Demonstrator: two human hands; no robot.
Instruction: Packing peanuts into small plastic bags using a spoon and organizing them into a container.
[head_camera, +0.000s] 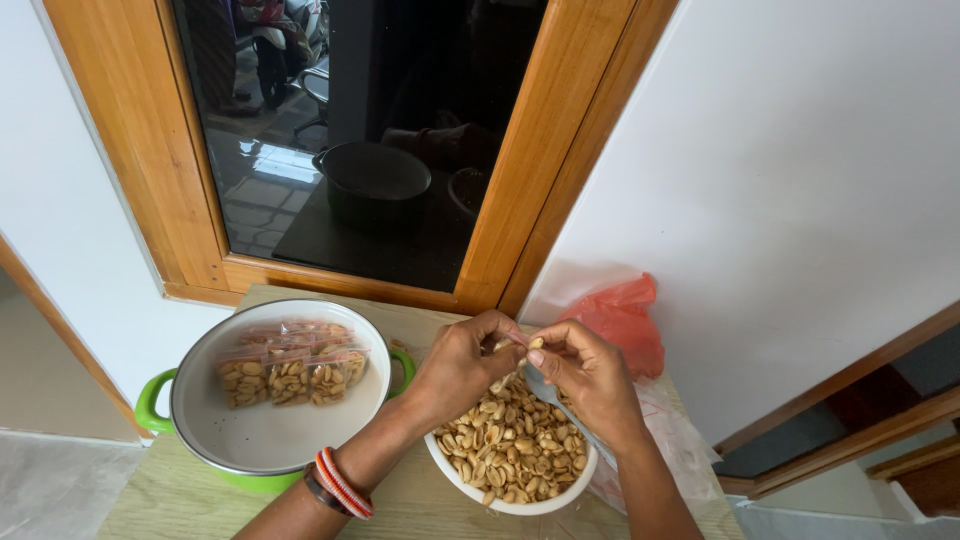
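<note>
Wooden window framing (200, 200) and a white wall (800, 150) stand behind the pale wood-grain surface (170, 495) where the person works. On that surface, to the left, sits a wide green-handled pot with a white inside (250, 440); several small clear packets filled with peanuts (290, 375) lie in it, which suggests that part of the packing is already done. Just right of the pot stands a round white bowl heaped with loose shelled peanuts (515, 450), so much appears still to be packed. Beyond the bowl lies a crumpled red plastic bag (625, 320), with empty clear pouches (680, 450) beside it. Over the bowl, the left hand (460, 365), its wrist ringed with red and white bangles (342, 483), and the right hand (590, 375) meet, each with fingertips pinching the mouth of a small clear pouch (520, 350) held between them, a few nuts at its opening.
</note>
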